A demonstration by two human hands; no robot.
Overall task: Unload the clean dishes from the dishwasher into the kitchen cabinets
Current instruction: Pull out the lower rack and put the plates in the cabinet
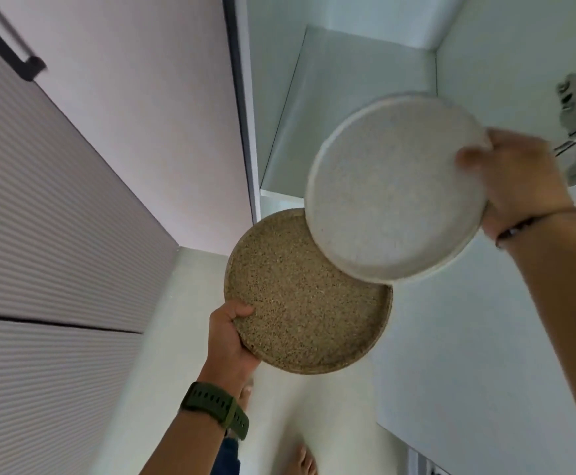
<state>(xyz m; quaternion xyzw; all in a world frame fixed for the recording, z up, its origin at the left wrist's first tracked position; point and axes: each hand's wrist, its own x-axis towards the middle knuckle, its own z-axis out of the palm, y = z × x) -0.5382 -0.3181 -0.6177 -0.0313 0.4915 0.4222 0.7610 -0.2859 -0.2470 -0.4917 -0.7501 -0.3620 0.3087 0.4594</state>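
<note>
The brown plate (309, 313) looks matt, coarse and speckled like stoneware. The white plate (387, 197) is matt, finely speckled. The left cabinet door (50, 214) is finely ribbed

A round, speckled brown ceramic plate (309, 310) is held tilted; a round, speckled white ceramic plate (393, 190) overlaps its upper edge, also tilted.

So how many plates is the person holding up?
2. A brown speckled plate is gripped by the left hand, lower down. A white plate is gripped by the right hand, higher up and overlapping the brown one's rim.
</note>
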